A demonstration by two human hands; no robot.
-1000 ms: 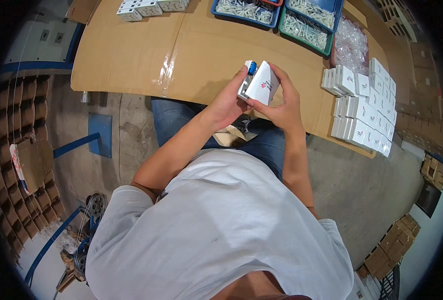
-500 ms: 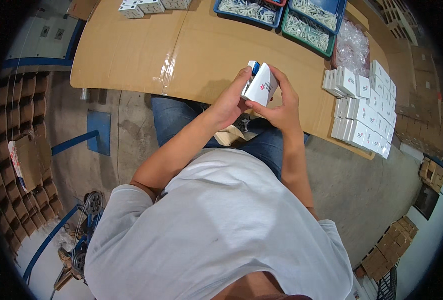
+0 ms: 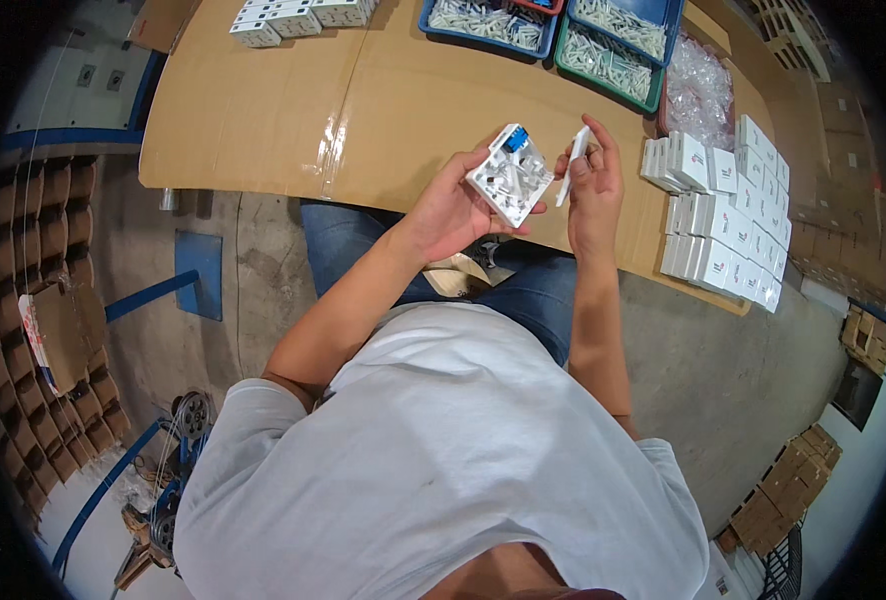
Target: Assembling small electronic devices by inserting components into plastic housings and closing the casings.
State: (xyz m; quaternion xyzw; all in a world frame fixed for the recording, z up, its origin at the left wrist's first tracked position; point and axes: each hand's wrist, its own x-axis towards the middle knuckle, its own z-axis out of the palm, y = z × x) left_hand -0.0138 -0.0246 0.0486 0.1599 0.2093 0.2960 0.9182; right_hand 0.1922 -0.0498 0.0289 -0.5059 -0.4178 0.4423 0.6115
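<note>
My left hand is closed round a white square plastic housing, tilted with its inner side up. A blue block sits at its upper corner, and clear and metallic parts show inside, too small to name. Just to the right, my right hand grips a thin white cover, held edge-on and apart from the housing. Both hands are above the near edge of the cardboard-covered table.
Stacked white covers line the table's right edge. Behind them are a bin of clear plastic bags, a green tray and a blue tray of small white parts. White units stand at the far left.
The cover has come off the housing and moved right with my right hand. My left hand has kept the housing, whose inside now shows.
</note>
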